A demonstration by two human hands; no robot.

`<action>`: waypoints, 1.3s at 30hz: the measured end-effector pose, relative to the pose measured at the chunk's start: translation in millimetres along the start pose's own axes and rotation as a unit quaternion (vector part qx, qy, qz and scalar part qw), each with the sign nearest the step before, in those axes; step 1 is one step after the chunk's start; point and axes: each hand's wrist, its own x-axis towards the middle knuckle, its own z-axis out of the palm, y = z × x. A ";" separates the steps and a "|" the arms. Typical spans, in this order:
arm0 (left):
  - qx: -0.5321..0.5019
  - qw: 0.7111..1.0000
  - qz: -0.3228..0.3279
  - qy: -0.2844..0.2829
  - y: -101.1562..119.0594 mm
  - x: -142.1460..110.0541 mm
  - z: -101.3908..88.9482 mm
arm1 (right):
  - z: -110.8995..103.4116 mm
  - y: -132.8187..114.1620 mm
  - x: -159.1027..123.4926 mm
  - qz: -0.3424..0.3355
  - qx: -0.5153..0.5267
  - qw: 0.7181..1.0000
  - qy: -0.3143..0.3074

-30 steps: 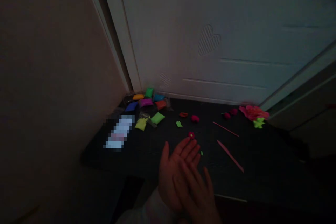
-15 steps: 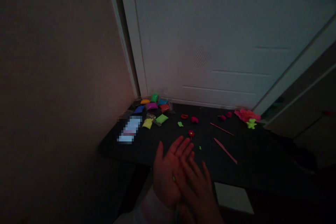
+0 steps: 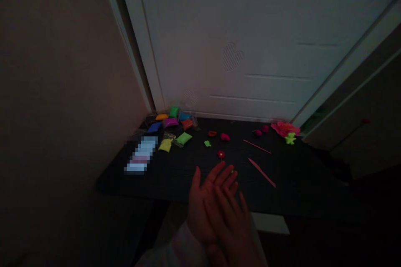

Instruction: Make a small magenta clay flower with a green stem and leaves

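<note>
My left hand is palm up above the table's front edge, its fingers stretched out. Across its palm lies my right hand, also with fingers extended. Whatever is between the palms is hidden now. Just beyond the left fingertips sits a small red clay flower with a yellow centre. A tiny light green bit shows by the fingers. Farther back are a light green clay piece, a crimson clay lump and an orange-red clay piece with a hollow.
Bagged coloured clay, including a yellow packet, lies at the back left beside a blurred phone-like screen. To the right are a pink modelling knife, a thin pink stick, crimson lumps and pink crumpled material. A door stands behind.
The view has shifted, so the table items appear farther left. A green speck seen between my palms earlier is now hidden. My right hand has slid slightly over the left palm.
</note>
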 end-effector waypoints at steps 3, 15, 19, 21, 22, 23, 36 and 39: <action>-0.004 1.000 0.014 0.004 0.7 5.1 -5.1 | 5.6 3.0 1.1 0.029 -0.020 0.999 -0.007; -0.005 0.999 0.035 0.020 4.2 13.8 -7.4 | 15.7 9.2 -2.3 0.006 0.024 1.000 0.012; 0.020 0.999 0.020 0.031 3.6 12.4 -3.6 | 12.9 5.8 -1.2 0.022 0.044 0.999 0.001; 0.012 0.999 0.019 0.029 3.8 11.5 -1.9 | 11.0 5.1 -0.5 0.042 0.046 0.998 -0.019; 0.007 0.999 0.027 0.031 4.2 11.0 -1.2 | 10.3 4.9 -0.5 0.041 0.042 0.998 -0.027; 0.002 0.999 0.037 0.035 4.7 10.5 -0.6 | 9.8 4.5 -0.7 0.031 0.038 0.998 -0.028; 0.007 0.998 0.043 0.049 5.2 8.9 -2.2 | 9.0 1.3 -2.4 0.010 0.064 0.998 -0.010; 0.008 0.999 0.021 0.032 4.5 10.6 -5.4 | 8.3 1.0 -0.2 0.034 0.062 0.997 -0.029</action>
